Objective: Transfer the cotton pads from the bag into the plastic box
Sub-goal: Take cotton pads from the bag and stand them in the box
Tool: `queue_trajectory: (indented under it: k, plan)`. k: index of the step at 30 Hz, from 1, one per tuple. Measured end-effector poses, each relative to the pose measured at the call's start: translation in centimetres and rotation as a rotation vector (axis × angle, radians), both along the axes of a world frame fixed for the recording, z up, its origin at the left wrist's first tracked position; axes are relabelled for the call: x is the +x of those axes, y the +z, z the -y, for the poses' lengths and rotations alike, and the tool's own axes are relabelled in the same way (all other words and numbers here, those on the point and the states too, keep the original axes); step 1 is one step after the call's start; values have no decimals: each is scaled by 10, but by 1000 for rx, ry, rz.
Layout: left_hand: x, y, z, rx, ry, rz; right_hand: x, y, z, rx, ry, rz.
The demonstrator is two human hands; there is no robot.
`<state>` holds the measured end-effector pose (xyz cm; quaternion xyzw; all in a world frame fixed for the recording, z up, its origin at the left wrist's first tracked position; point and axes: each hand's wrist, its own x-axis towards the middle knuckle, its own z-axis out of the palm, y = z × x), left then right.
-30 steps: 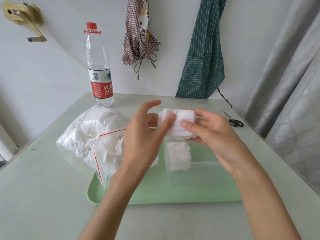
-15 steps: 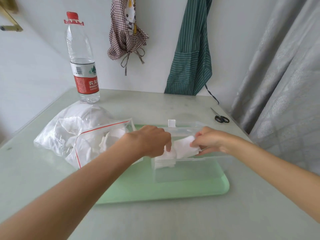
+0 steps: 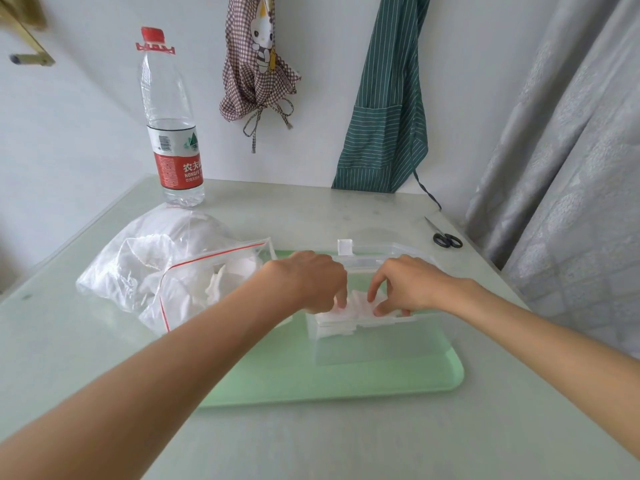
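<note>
Head view: both hands are down in the clear plastic box (image 3: 381,336), which sits on the green tray (image 3: 311,386) toward the surface's right edge. Left hand (image 3: 308,282) and right hand (image 3: 405,284) have fingers curled down onto a white stack of cotton pads (image 3: 349,311) at the box's left end, pinching and pressing it from both sides, probably to square the stack against the wall so more fit. Whether either grip is fully closed, can't tell; fingertips are partly hidden. Bag (image 3: 173,275) lies just left of the box, overlapping the tray's left edge, mouth open toward the hands, many pads left inside. Right part of the box looks empty, so there's room. Bottle (image 3: 171,133) and scissors (image 3: 446,239) are well apart at the far edge.
</note>
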<state>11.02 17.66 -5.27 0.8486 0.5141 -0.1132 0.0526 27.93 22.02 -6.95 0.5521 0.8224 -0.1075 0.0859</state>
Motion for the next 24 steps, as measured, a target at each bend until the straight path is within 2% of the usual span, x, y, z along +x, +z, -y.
queue_trajectory:
  k: [4, 7, 11, 13, 15, 17, 19, 20, 22, 24]
  plan:
    - [1, -3, 2, 110, -7, 13, 1, -9, -6, -100, 50, -107]
    - [3, -5, 4, 105, -4, -25, -1, -14, -5, -131, 17, -229]
    - [7, -5, 3, 68, 14, -57, -3, -15, -3, -142, 2, -230]
    - [5, -1, 7, 76, 39, -4, -3, -8, -1, -150, -8, -199]
    - [-3, 7, 21, 136, 92, 150, -1, 4, 4, -162, -48, -194]
    - [-18, 14, 46, 288, 209, 414, 1, 15, 18, -79, -98, -276]
    - [-39, 16, 77, 526, 386, 682, 0, 21, 41, 95, -151, -505]
    - [-53, 15, 89, 629, 504, 759, -4, 23, 54, 156, -157, -641]
    - [-84, 11, 99, 652, 745, 712, -20, 27, 76, 204, -135, -856]
    - [-110, 7, 95, 426, 933, 506, -43, 28, 89, 200, -97, -969]
